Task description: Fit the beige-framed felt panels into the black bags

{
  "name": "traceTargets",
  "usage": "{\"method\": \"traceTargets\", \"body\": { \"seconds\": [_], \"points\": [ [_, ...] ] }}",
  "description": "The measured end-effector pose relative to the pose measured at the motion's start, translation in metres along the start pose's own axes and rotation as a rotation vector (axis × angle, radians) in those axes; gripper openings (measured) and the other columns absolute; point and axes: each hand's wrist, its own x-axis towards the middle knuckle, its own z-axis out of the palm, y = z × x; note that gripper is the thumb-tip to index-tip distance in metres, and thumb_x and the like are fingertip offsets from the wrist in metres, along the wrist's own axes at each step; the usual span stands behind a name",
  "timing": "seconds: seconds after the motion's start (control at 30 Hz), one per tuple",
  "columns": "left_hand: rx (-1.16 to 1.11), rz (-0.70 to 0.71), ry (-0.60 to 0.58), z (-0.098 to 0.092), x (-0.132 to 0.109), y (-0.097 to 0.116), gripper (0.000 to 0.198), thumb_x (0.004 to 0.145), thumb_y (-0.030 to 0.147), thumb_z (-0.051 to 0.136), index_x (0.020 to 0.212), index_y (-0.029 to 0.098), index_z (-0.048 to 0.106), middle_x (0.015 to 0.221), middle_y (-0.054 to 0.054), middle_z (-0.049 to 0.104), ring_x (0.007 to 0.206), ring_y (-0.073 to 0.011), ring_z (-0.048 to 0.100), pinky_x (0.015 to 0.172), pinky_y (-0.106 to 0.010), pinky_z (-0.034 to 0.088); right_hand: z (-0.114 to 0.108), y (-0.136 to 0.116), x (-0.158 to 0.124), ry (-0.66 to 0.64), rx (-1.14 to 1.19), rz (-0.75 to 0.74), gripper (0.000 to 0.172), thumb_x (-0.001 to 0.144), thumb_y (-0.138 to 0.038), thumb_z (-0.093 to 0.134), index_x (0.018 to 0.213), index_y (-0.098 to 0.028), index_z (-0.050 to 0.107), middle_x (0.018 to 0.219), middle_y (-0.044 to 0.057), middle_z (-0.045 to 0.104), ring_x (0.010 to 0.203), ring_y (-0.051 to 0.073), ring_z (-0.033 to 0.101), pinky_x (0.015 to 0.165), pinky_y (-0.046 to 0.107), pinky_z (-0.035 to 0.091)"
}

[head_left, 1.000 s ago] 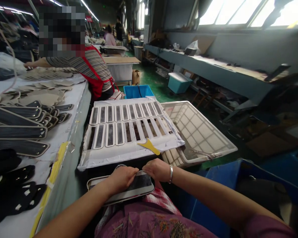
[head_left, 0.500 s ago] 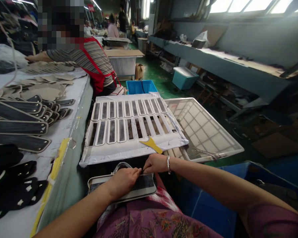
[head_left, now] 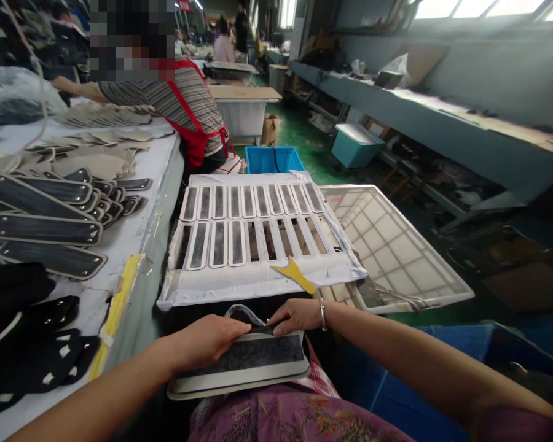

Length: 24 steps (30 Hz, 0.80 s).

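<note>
In my lap lies a flat dark-grey panel with a pale border (head_left: 267,357), with at least one more pale-edged layer beneath it. My left hand (head_left: 214,339) grips its far edge on the left, fingers closed together and pointing right. My right hand (head_left: 295,317) pinches the same edge further right, thumb on top; its fingertips are partly hidden. A thin greyish looped strip (head_left: 245,311) rises behind the panel between both hands. Just beyond, a white slotted board (head_left: 212,293) bears rows of dark strips with pale borders, and a yellow forked tool (head_left: 297,275) lies on its near edge.
Left, a white-covered table (head_left: 154,178) carries dark riveted straps (head_left: 50,230) and black pieces (head_left: 37,331). A white plastic crate (head_left: 396,245) stands under the board's right side, a blue bin (head_left: 419,362) at my right. A co-worker in a red apron (head_left: 198,135) leans over the table.
The panel has come lower and nearer to me, and more of its dark face shows. Both hands have shifted along its far edge. My view has turned slightly left.
</note>
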Motion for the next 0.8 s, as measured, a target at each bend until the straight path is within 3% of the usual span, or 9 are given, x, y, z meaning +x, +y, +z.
{"method": "traceTargets", "body": {
  "seconds": [0.17, 0.43, 0.5, 0.67, 0.8],
  "points": [
    [0.122, 0.022, -0.020, 0.007, -0.018, -0.013, 0.050, 0.082, 0.011, 0.038, 0.132, 0.014, 0.039, 0.134, -0.010, 0.046, 0.120, -0.0168, 0.047, 0.101, -0.026, 0.035, -0.001, -0.009, 0.008, -0.105, -0.039, -0.022, 0.042, 0.081, -0.042, 0.057, 0.119, -0.025, 0.058, 0.116, -0.002, 0.062, 0.107, 0.018, 0.055, 0.093, 0.021, 0.037],
    [0.172, 0.097, -0.011, 0.011, -0.020, -0.019, 0.052, 0.082, 0.011, 0.038, 0.134, 0.012, 0.036, 0.132, -0.014, 0.048, 0.119, -0.0207, 0.048, 0.097, -0.030, 0.040, 0.013, -0.031, 0.039, -0.147, -0.115, -0.080, 0.039, 0.087, -0.041, 0.047, 0.118, -0.020, 0.060, 0.109, 0.001, 0.064, 0.102, 0.019, 0.057, 0.087, 0.023, 0.040],
    [0.168, 0.100, -0.011, 0.009, -0.029, -0.024, 0.053, 0.081, 0.011, 0.040, 0.134, 0.013, 0.035, 0.133, -0.014, 0.048, 0.119, -0.0207, 0.048, 0.098, -0.029, 0.039, 0.016, -0.037, 0.047, -0.155, -0.144, -0.089, 0.037, 0.088, -0.039, 0.047, 0.115, -0.019, 0.062, 0.105, 0.002, 0.066, 0.099, 0.019, 0.058, 0.085, 0.024, 0.041],
    [0.162, 0.061, 0.005, 0.009, -0.063, -0.042, 0.059, 0.081, 0.012, 0.043, 0.138, 0.017, 0.029, 0.138, -0.011, 0.042, 0.121, -0.0194, 0.046, 0.100, -0.028, 0.037, 0.022, -0.056, 0.061, -0.180, -0.115, -0.141, 0.037, 0.091, -0.036, 0.042, 0.123, -0.023, 0.054, 0.121, 0.001, 0.058, 0.109, 0.017, 0.053, 0.093, 0.023, 0.037],
    [0.176, 0.059, -0.007, 0.010, -0.079, -0.049, 0.060, 0.080, 0.010, 0.043, 0.138, 0.015, 0.029, 0.139, -0.013, 0.040, 0.123, -0.0215, 0.044, 0.100, -0.032, 0.039, 0.028, -0.068, 0.075, -0.184, -0.180, -0.172, 0.037, 0.092, -0.033, 0.040, 0.123, -0.017, 0.054, 0.117, 0.006, 0.060, 0.106, 0.017, 0.055, 0.091, 0.023, 0.039]
  ]
}}
